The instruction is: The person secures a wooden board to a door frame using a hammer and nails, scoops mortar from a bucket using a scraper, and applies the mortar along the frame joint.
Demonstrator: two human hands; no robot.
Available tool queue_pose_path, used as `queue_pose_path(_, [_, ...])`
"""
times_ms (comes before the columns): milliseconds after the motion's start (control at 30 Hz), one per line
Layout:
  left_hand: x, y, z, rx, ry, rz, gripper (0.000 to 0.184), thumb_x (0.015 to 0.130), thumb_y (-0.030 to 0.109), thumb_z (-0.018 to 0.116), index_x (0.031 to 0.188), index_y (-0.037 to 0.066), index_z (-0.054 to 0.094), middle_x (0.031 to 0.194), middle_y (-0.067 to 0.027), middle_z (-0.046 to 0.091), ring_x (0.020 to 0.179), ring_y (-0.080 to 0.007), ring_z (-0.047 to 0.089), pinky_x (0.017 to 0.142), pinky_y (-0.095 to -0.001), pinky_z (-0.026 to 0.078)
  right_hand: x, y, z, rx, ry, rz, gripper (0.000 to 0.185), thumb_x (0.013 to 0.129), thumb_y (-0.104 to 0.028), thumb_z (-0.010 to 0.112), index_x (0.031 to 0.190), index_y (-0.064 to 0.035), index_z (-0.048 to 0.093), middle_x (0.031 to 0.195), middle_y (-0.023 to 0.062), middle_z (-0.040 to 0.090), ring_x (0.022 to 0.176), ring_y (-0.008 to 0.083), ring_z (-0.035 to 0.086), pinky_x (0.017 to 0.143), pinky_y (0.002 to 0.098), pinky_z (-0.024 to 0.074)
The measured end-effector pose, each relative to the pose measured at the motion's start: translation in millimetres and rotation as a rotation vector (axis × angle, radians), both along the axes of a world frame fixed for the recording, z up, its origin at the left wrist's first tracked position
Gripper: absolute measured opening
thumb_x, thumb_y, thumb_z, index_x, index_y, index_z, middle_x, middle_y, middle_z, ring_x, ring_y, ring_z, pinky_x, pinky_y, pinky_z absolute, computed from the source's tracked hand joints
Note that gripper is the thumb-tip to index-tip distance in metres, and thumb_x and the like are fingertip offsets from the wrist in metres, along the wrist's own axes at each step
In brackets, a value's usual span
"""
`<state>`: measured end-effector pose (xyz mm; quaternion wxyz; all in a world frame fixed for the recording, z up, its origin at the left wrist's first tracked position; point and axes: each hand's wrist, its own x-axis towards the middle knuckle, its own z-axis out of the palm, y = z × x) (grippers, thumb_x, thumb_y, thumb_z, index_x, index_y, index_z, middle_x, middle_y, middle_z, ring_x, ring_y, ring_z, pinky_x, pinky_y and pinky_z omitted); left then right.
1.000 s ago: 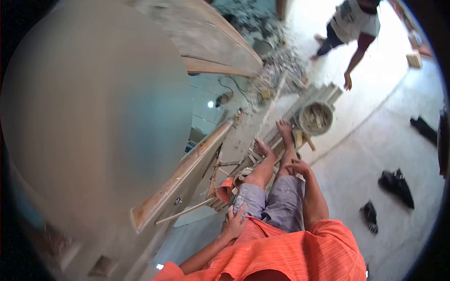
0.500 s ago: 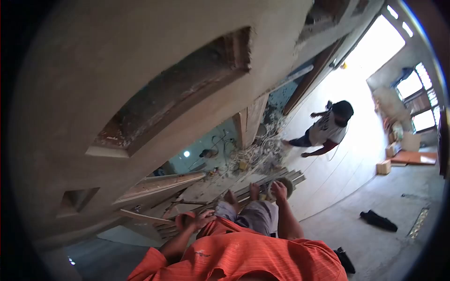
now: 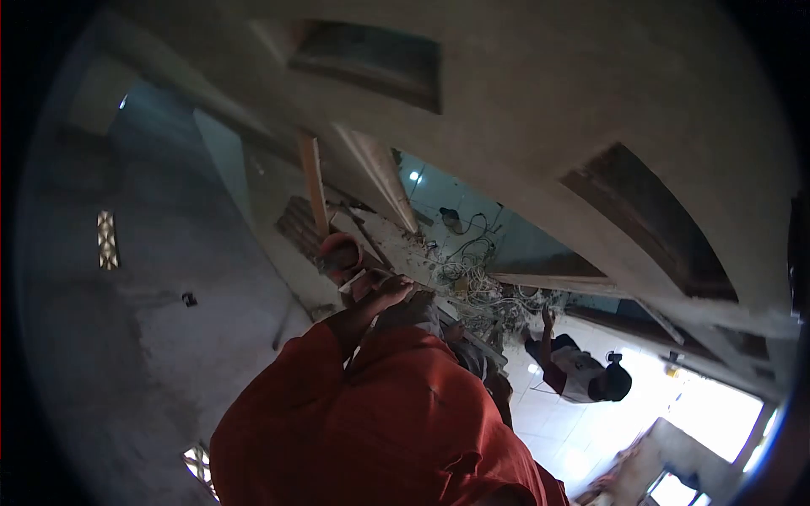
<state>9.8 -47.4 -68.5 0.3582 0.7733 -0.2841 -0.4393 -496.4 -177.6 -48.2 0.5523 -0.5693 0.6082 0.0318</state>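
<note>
My left hand point(image 3: 395, 292) is low in front of my body, over the grey cloth of my trousers point(image 3: 413, 314). Its fingers are dark and blurred, so whether they hold anything is unclear. Just beyond the wrist stands a reddish round container point(image 3: 340, 251), like a small bucket, with a pale edge below it. On the other side, only a dim part of my right arm point(image 3: 499, 396) shows past my red shirt point(image 3: 396, 405); the right hand itself is hidden.
Tangled cables and rubble point(image 3: 472, 282) lie by the wall opening. A wooden plank point(image 3: 314, 181) leans near stacked boards point(image 3: 299, 228). Another person point(image 3: 582, 371) in a cap is at the lower right. Grey floor point(image 3: 194, 337) extends left, and a plastered wall point(image 3: 523, 101) rises above.
The view has swung round and become darker, bringing the left-hand floor into sight. My right hand, earlier raised by a round object, has gone out of sight. The other person now appears lower.
</note>
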Motion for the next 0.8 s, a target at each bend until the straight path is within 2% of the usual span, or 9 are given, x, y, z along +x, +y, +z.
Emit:
queue_pose_path(133, [-9.7, 27.1, 27.2, -0.2, -0.231, -0.195, 0.02, 0.104, 0.018, 0.052, 0.095, 0.002, 0.062, 0.093, -0.0032, 0.065, 0.079, -0.0166, 0.065, 0.074, -0.0352, 0.055, -20.5, -18.4, -7.1, 0.162, -0.102, -0.116, 0.037, 0.098, -0.032, 0.066, 0.13, -0.014, 0.067, 0.11, 0.0047, 0.074, 0.096, 0.0216, 0.072, 0.079, 0.0411, 0.0544])
queue_pose_path(200, [-5.3, 24.3, 42.2, -0.093, 0.646, 0.573, 0.016, 0.103, 0.01, 0.05, 0.095, 0.001, 0.061, 0.095, -0.0061, 0.065, 0.077, -0.0187, 0.065, 0.07, -0.0367, 0.055, 3.6, -41.7, 20.0, 0.323, -0.042, -0.424, 0.036, 0.098, -0.029, 0.067, 0.13, -0.0139, 0.067, 0.111, 0.0059, 0.074, 0.095, 0.022, 0.072, 0.077, 0.0406, 0.054])
queue_pose_path(233, [6.0, 25.0, 37.0, -0.1, 0.647, 0.589, 0.016, 0.103, 0.01, 0.05, 0.095, 0.001, 0.061, 0.095, -0.0061, 0.065, 0.077, -0.0187, 0.065, 0.07, -0.0367, 0.055, 12.5, -51.8, 29.4, 0.28, -0.025, -0.44, 0.035, 0.098, -0.029, 0.067, 0.129, -0.0131, 0.067, 0.109, 0.0085, 0.074, 0.09, 0.0208, 0.072, 0.072, 0.0374, 0.0535])
queue_pose_path(367, [101.1, 17.0, 0.4, 0.041, -0.387, 0.743, 0.037, 0.093, 0.033, 0.072, 0.118, 0.005, 0.068, 0.101, -0.0178, 0.074, 0.089, -0.0328, 0.073, 0.078, -0.0437, 0.057, 12.9, -79.1, 50.2, 0.257, -0.063, -0.354, 0.038, 0.097, -0.029, 0.07, 0.131, -0.0158, 0.064, 0.111, 0.0077, 0.072, 0.091, 0.0219, 0.07, 0.076, 0.0396, 0.0524])
queue_pose_path(433, [154.8, -10.5, 42.0, -0.004, -0.522, 1.028, 0.051, 0.089, 0.036, 0.076, 0.128, 0.005, 0.066, 0.112, -0.0223, 0.073, 0.101, -0.0391, 0.071, 0.088, -0.0466, 0.056, 16.4, -85.6, 59.5, 0.196, 0.016, -0.272, 0.031, 0.1, -0.024, 0.069, 0.128, -0.012, 0.066, 0.107, 0.0067, 0.072, 0.086, 0.0179, 0.071, 0.068, 0.0317, 0.0545])
queue_pose_path(500, [218.8, -32.0, 60.0, 0.023, -0.712, 1.112, 0.062, 0.085, 0.04, 0.079, 0.135, 0.006, 0.063, 0.123, -0.0241, 0.069, 0.115, -0.037, 0.066, 0.097, -0.0464, 0.054, 15.1, -88.5, 65.6, 0.204, 0.015, -0.263, 0.031, 0.099, -0.026, 0.071, 0.127, -0.013, 0.066, 0.105, 0.0051, 0.072, 0.087, 0.0179, 0.071, 0.07, 0.0318, 0.0535])
queue_pose_path(567, [293.6, -43.1, 31.5, 0.149, -0.773, 1.148, 0.08, 0.082, 0.041, 0.082, 0.147, 0.005, 0.051, 0.141, -0.0249, 0.058, 0.128, -0.0388, 0.058, 0.103, -0.0482, 0.051, 23.5, -85.8, 72.4, 0.145, 0.146, -0.177, 0.032, 0.099, -0.025, 0.07, 0.127, -0.0113, 0.066, 0.104, 0.0057, 0.074, 0.085, 0.018, 0.072, 0.066, 0.0299, 0.0532])
queue_pose_path(633, [343.2, -59.6, 56.3, 0.312, -0.672, 1.161, 0.096, 0.083, 0.041, 0.082, 0.157, 0.002, 0.035, 0.152, -0.0239, 0.046, 0.135, -0.0412, 0.051, 0.109, -0.0494, 0.049, 27.5, -81.0, 75.4, 0.125, 0.175, -0.09, 0.031, 0.099, -0.023, 0.069, 0.127, -0.0095, 0.066, 0.104, 0.0058, 0.074, 0.083, 0.0179, 0.072, 0.063, 0.0286, 0.0527])
queue_pose_path(800, [443.5, -64.6, 53.3, 0.403, -0.635, 1.138, 0.104, 0.084, 0.04, 0.081, 0.161, 0.001, 0.023, 0.156, -0.0243, 0.04, 0.139, -0.0407, 0.048, 0.112, -0.0492, 0.048, 48.6, -60.9, 64.9, 0.262, 0.249, -0.084, 0.041, 0.093, -0.018, 0.073, 0.132, -0.005, 0.065, 0.1, 0.0054, 0.074, 0.083, 0.0174, 0.071, 0.063, 0.0291, 0.0511])
